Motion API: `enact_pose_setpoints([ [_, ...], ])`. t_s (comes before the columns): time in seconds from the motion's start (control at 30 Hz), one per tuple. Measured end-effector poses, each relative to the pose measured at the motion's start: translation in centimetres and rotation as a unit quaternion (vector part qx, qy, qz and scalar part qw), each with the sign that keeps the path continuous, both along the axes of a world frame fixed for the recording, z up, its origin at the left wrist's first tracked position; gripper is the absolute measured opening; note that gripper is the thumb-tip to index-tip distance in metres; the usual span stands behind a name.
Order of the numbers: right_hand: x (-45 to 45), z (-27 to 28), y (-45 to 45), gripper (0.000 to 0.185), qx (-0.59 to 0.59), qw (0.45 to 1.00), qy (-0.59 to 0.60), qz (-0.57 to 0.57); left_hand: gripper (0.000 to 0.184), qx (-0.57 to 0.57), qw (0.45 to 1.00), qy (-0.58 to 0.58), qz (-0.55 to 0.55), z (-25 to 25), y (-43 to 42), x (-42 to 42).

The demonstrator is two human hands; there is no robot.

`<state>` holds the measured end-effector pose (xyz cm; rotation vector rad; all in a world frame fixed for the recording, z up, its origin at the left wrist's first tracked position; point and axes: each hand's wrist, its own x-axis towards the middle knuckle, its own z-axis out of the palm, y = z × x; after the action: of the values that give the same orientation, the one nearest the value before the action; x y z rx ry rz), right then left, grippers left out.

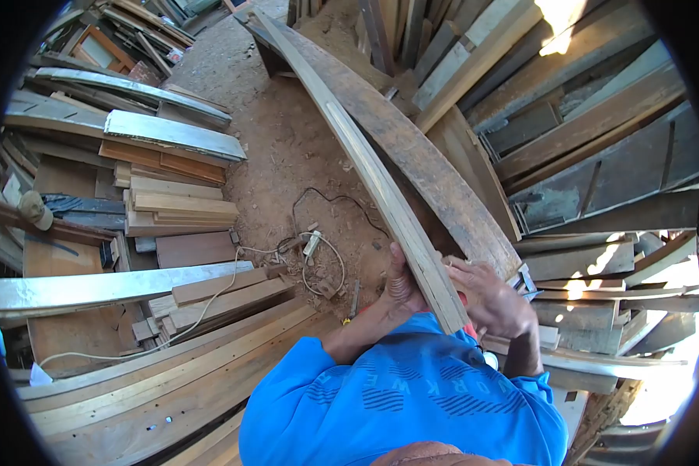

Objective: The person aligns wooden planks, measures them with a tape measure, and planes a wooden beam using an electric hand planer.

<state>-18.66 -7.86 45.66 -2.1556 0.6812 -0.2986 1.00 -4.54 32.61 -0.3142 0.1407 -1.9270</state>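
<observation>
A blue shirt [404, 396] lies nearest the camera, just behind both grips, its two sleeves spread wide with one bare forearm coming out of each. The left hand [400, 287] reaches forward and inward, wrist bent back, thumb raised along the left side of a pale plank [377, 186]; its grip is partly curled, holding the plank from that side, with the fingers hidden by the wood. The right hand [501, 301] comes in from the other side, back upward, fingers bent toward the plank's right edge; this grip is blurred, and I cannot tell whether it closes on the wood. The one plank lies between the two grips, its near end pointing at the shirt and its length slanting away, forward and left. One long, weathered counter [423, 151] stretches beyond the right grip, beside the plank. On the dirt floor [268, 147], left of the left grip, are one white power strip [312, 243], one dark cable [338, 197] and a pale cord [207, 307]. Farther left lie stacked boards [182, 203], too many to count surely, with three white-faced boards [175, 134] among them. More boards [590, 147] crowd the space right of the right grip.
</observation>
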Motion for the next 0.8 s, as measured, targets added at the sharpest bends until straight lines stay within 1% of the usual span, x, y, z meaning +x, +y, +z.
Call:
enact_pose_setpoints([
  [0.03, -2.1, -1.5, -1.3, 0.070, 0.108, 0.993, -0.039, 0.015, 0.073, 0.016, 0.998, -0.061, -0.007, -0.6, 0.3, 0.0],
  [0.07, -3.3, -3.1, -1.9, 0.071, 0.213, 0.973, -0.079, 0.027, 0.069, 0.031, 0.992, -0.122, -0.015, -1.2, 0.5, 0.2],
  [0.1, -3.1, -5.0, -1.6, 0.070, 0.236, 0.967, -0.092, -0.017, 0.066, 0.045, 0.982, -0.183, -0.026, -1.6, 0.6, 0.2],
  [0.13, -2.1, -7.1, -0.9, 0.070, 0.259, 0.958, -0.105, -0.065, 0.068, 0.061, 0.982, -0.173, -0.045, -0.9, 0.7, -0.2],
  [0.17, -1.0, -8.6, 0.1, 0.069, 0.283, 0.944, -0.119, -0.119, 0.069, 0.112, 0.969, -0.217, -0.043, -2.9, 0.7, -0.4],
  [0.2, 0.2, -9.3, 0.2, 0.068, 0.268, 0.951, -0.008, -0.154, 0.071, 0.163, 0.951, -0.260, -0.045, -6.7, 1.0, -0.6],
  [0.23, 1.3, -10.1, -0.4, 0.068, 0.254, 0.944, 0.104, -0.185, 0.072, 0.210, 0.928, -0.304, -0.049, -10.0, 1.3, -1.0],
  [0.27, 1.8, -12.9, -0.4, 0.067, 0.233, 0.927, 0.155, -0.250, 0.070, 0.230, 0.916, -0.323, -0.061, -12.3, 1.4, -1.2],
  [0.3, 1.9, -16.9, -0.2, 0.066, 0.210, 0.904, 0.207, -0.310, 0.068, 0.248, 0.903, -0.344, -0.071, -14.3, 1.1, -1.3],
  [0.33, 1.4, -20.7, 0.3, 0.061, 0.230, 0.899, 0.180, -0.326, 0.067, 0.267, 0.889, -0.366, -0.074, -15.5, 1.3, -1.4],
  [0.4, 0.2, -28.0, -0.1, 0.055, 0.254, 0.895, 0.119, -0.347, 0.062, 0.271, 0.823, -0.497, -0.056, -16.8, 0.9, -1.6],
  [0.43, -0.3, -30.7, -0.5, 0.056, 0.275, 0.890, 0.119, -0.345, 0.060, 0.272, 0.782, -0.559, -0.040, -17.6, 0.8, -1.5],
  [0.47, -0.5, -33.1, -0.8, 0.057, 0.298, 0.885, 0.116, -0.338, 0.050, 0.258, 0.732, -0.629, -0.049, -20.0, 1.1, -0.8],
  [0.5, -0.5, -34.8, -0.7, 0.058, 0.324, 0.881, 0.114, -0.327, 0.049, 0.270, 0.705, -0.653, -0.068, -21.3, 1.8, -0.5],
  [0.57, -0.3, -36.8, -0.1, 0.066, 0.320, 0.878, 0.113, -0.337, 0.046, 0.287, 0.651, -0.697, -0.096, -22.8, 1.8, -0.3],
  [0.6, -0.3, -38.0, 0.2, 0.070, 0.316, 0.879, 0.102, -0.342, 0.050, 0.301, 0.602, -0.731, -0.108, -23.1, 1.8, -0.4],
  [0.63, -0.3, -38.8, 0.0, 0.073, 0.311, 0.879, 0.092, -0.349, 0.048, 0.280, 0.567, -0.768, -0.105, -24.6, 2.0, -0.5],
  [0.7, -0.5, -40.2, 0.1, 0.077, 0.330, 0.856, 0.139, -0.372, 0.043, 0.244, 0.493, -0.828, -0.108, -27.0, 2.7, -1.0],
  [0.73, -0.5, -41.0, -0.2, 0.079, 0.336, 0.844, 0.161, -0.386, 0.054, 0.211, 0.428, -0.870, -0.126, -22.0, 1.0, -2.1],
  [0.8, -0.5, -43.1, -0.8, 0.081, 0.344, 0.823, 0.185, -0.412, 0.063, 0.158, 0.346, -0.914, -0.141, -21.8, -0.3, -3.5],
])
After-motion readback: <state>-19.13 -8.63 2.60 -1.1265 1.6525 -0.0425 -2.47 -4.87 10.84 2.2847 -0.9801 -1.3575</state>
